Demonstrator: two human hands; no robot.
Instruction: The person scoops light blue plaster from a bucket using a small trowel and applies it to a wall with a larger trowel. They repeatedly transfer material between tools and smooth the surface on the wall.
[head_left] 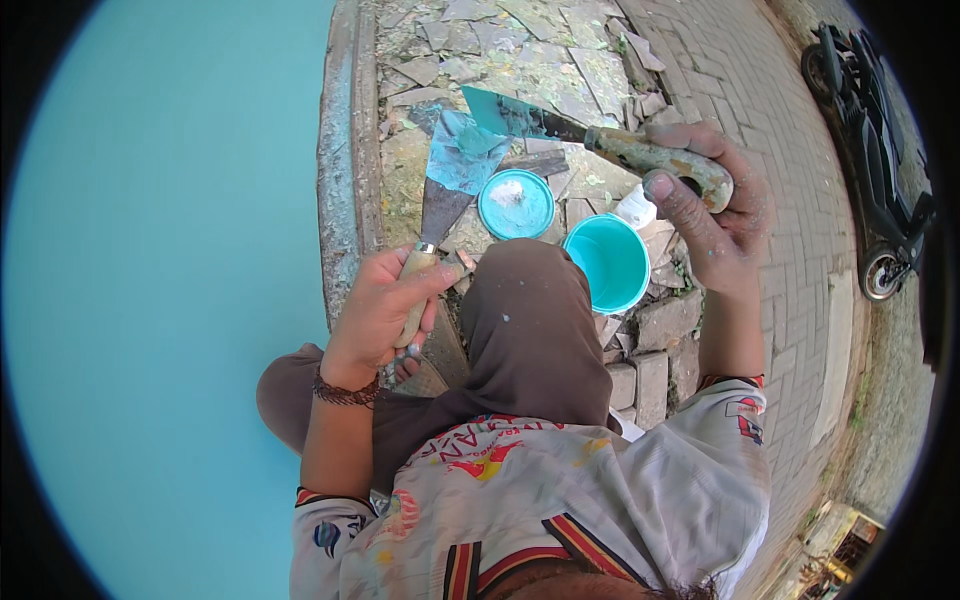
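Observation:
My left hand (385, 305) is closed round the pale wooden handle of a putty knife (440, 205), its broad blade pointing away from me and smeared with light blue paste. In my right hand (720, 205) is a scraper (655, 160) with a worn, paint-stained handle. The scraper's blue-coated blade reaches left and meets or overlaps the end of the putty knife's blade; whether they press together I cannot tell. Beyond my knee lies a round turquoise lid (515, 204) with whitish paste on it. Right of the lid stands a turquoise bucket (607, 263), its inside walls coated turquoise.
A light blue wall (170, 300) fills the left side, with a rough ledge (345, 150) along its foot. Broken stone slabs (480, 40) cover the ground ahead. A white container (636, 207) touches the bucket's far side. Paving bricks (800, 270) and a parked motorbike (875, 150) are at right.

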